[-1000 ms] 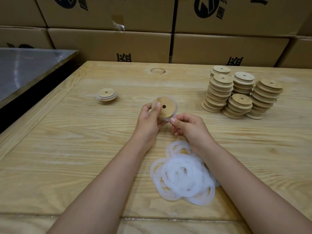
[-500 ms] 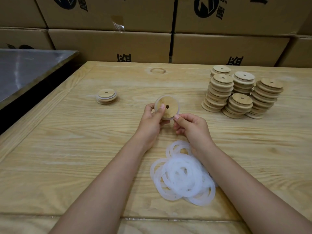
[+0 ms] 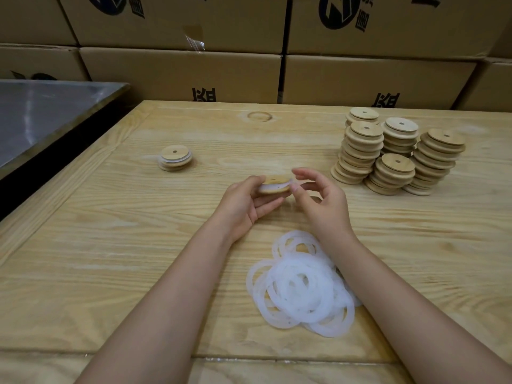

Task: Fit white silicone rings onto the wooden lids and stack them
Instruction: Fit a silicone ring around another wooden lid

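My left hand (image 3: pixel 243 203) grips a round wooden lid (image 3: pixel 275 180) with a small centre hole, held almost flat above the table. A white silicone ring sits around the lid's edge. My right hand (image 3: pixel 324 206) hovers just right of the lid with loosely spread fingers, and its thumb tip is at the lid's rim. A heap of loose white silicone rings (image 3: pixel 302 286) lies on the table between my forearms. A short stack of ringed lids (image 3: pixel 175 157) stands at the left. Several taller stacks of bare wooden lids (image 3: pixel 396 153) stand at the right.
The work surface is a pale wooden table (image 3: pixel 110 245). Cardboard boxes (image 3: pixel 180 70) form a wall behind its far edge. A grey metal surface (image 3: pixel 41 112) lies to the left beyond a dark gap.
The lid has tipped from facing me to lying nearly flat in my left hand. My right hand has moved from under the lid to its right side, and its fingers have spread.
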